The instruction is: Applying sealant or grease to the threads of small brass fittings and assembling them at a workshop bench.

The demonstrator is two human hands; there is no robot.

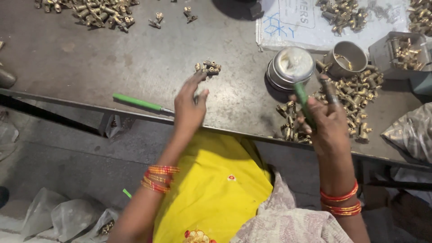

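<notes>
Left hand (190, 107), fingers spread, reaches toward a small brass-fitting cluster (208, 67). Right hand (327, 118) clamps a green-handled tool (304, 101). Round metal tin (290, 67) holds whitish paste; steel cup (345, 57) and grey tray (400, 54) hold brass fittings.

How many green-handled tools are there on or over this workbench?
2. One green-handled tool lies on the table near the front edge, just beside the left hand. The other green tool is gripped in the right hand, above the brass fittings. Others may be hidden.
</notes>
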